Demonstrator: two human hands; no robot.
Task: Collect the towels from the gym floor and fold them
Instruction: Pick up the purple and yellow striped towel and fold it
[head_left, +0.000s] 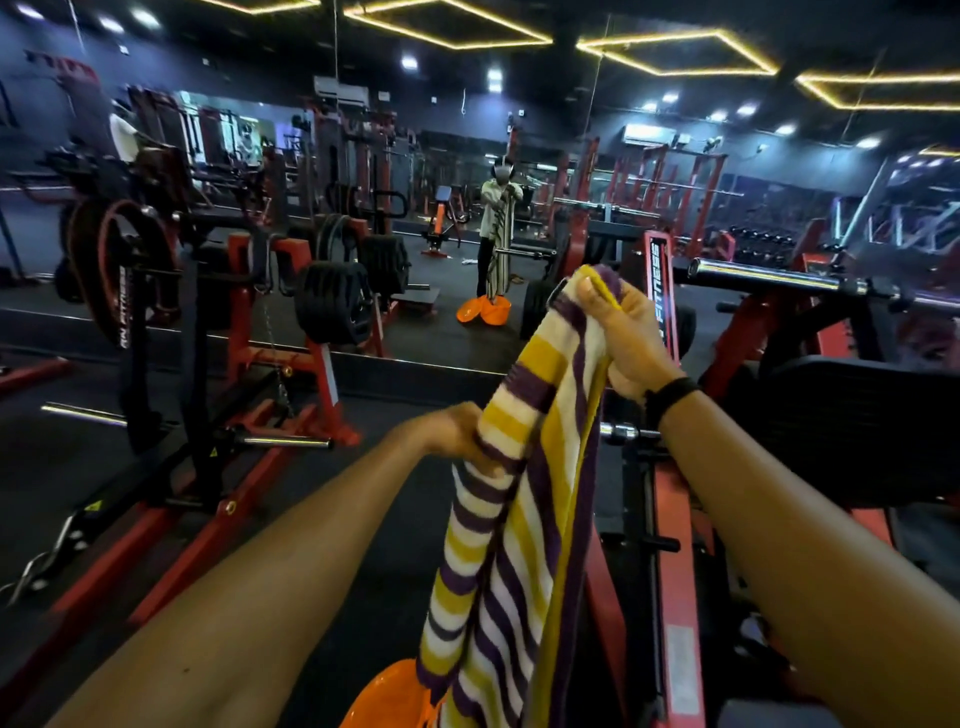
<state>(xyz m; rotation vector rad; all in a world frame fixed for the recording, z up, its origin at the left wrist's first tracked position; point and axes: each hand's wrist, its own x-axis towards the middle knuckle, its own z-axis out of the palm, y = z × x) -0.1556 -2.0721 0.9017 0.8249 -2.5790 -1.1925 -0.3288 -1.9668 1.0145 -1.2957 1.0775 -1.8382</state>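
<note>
A long towel (511, 545) striped in purple, yellow and white hangs in front of me, doubled lengthwise. My right hand (621, 338) grips its top end, raised at about chest height. My left hand (457, 434) pinches the towel's left edge lower down. The towel's lower end drops out of view at the bottom of the frame. A wall mirror (467, 322) ahead reflects a person holding the same hanging towel.
Red and black weight machines stand to the left (249, 332) and right (670, 467). A chrome barbell sleeve (769, 275) juts in at the right. An orange object (384, 696) lies on the dark floor below the towel. Black rubber floor runs between the machines.
</note>
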